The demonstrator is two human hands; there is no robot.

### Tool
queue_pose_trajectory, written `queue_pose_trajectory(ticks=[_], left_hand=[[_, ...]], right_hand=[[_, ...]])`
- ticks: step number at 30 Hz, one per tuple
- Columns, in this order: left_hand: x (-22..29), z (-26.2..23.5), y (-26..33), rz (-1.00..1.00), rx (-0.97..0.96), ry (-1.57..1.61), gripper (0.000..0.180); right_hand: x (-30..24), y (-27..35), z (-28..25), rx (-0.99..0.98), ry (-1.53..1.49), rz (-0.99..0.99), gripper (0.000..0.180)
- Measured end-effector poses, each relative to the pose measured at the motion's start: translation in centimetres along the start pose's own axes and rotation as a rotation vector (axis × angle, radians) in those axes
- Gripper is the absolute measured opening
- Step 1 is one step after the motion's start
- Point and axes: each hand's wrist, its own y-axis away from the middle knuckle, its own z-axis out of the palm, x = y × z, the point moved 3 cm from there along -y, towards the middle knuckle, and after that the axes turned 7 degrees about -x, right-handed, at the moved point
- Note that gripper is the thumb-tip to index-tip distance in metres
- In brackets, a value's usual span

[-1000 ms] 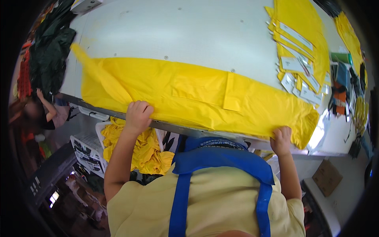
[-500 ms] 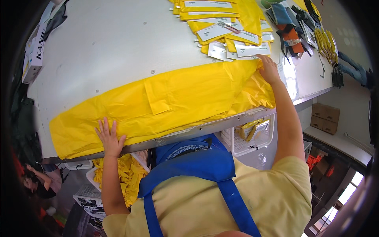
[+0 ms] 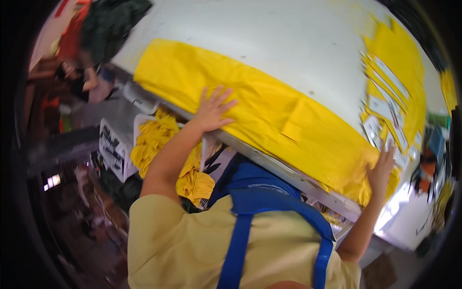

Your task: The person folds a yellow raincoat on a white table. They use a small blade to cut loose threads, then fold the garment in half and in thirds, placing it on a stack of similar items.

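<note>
A long folded yellow garment (image 3: 260, 101) with a flapped pocket lies along the near edge of the white table (image 3: 284, 38). My left hand (image 3: 214, 110) rests flat on it toward its left end, fingers spread. At its right end is my right hand (image 3: 381, 171), its fingers stretched out and slightly blurred, touching the crumpled edge beside a stack of labelled yellow pieces (image 3: 414, 72). Neither hand grips anything. White labels and a small pair of scissors (image 3: 397, 118) lie on that stack.
Below the table edge, a white basket (image 3: 137, 126) holds crumpled yellow cloth (image 3: 159, 139). Dark garments (image 3: 113, 24) are heaped beyond the table's left end, where another person (image 3: 86, 84) is seen. Assorted items (image 3: 428, 164) lie at the far right.
My view has turned, so the table and garment now slant down to the right. Both hands stay near the same parts of the garment, the left with its fingers spread.
</note>
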Motion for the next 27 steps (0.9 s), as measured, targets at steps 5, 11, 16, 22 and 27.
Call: queue_pose_trajectory(ticks=[5, 11, 16, 22, 27], left_hand=[[-2.1, 0.6, 0.6, -0.050, 0.020, 0.176, 0.069], [-15.4, 5.8, 10.4, -0.599, 0.238, 0.411, 0.060], [-23.8, 2.9, 8.7, -1.448, 0.649, 0.853, 0.076], [-32.4, 5.5, 9.6, -1.736, 0.405, 1.023, 0.086], [-36.5, 10.3, 11.7, -1.294, 0.660, 1.957, 0.045]], right_hand=[[-21.7, 2.3, 6.8, -0.058, -0.121, -0.369, 0.062], [-22.0, 2.1, 9.8, 0.081, 0.015, -0.405, 0.052], [-22.5, 2.1, 9.7, 0.074, 0.076, -0.411, 0.052], [-27.2, 2.8, 8.5, -0.130, -0.320, -0.247, 0.062], [-35.6, 3.6, 9.9, -0.052, -0.250, -0.096, 0.094]])
